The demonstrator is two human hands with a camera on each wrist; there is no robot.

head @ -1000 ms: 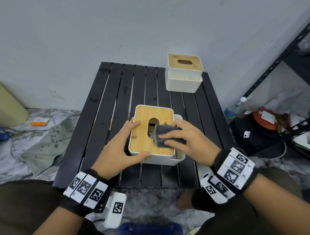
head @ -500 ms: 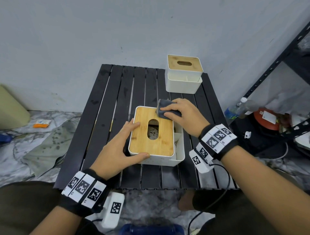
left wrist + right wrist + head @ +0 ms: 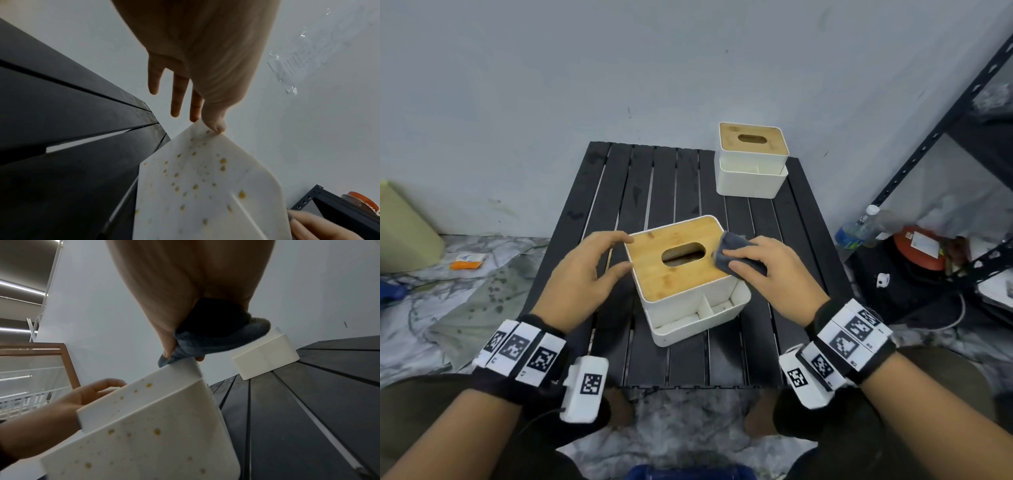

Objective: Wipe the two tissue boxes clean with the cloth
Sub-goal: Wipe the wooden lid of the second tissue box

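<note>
Near tissue box (image 3: 685,274) sits mid-tabletop (image 3: 619,192), turned at an angle, bamboo lid up. All places below are relative to this box.

Right hand (image 3: 774,270) is at the box's right-far corner, fingers (image 3: 736,255) curled round the folded grey cloth (image 3: 732,251) and pressing it on the lid edge; the right wrist view shows the cloth wrapped over that top corner. Left hand (image 3: 585,270) is at the box's left side, fingers spread and relaxed; in the left wrist view the thumb tip touches the box's top corner, other fingers apart & off it. So it steadies, doesn't grip.

Second tissue box (image 3: 751,161) stands well beyond the near box, at the tabletop's far right, near the wall, untouched by either hand.

Step in hand, as I judge it: wiping 1st box, lid/edge stage. Both wrist views show yellowish specks all over the white side walls, so the sides aren't done.

Next move prob. calls for: cloth down onto the spotted walls w/ firm pressure, left hand bracing properly against the push or turning the box to present each face. Then 2nd box.
</note>
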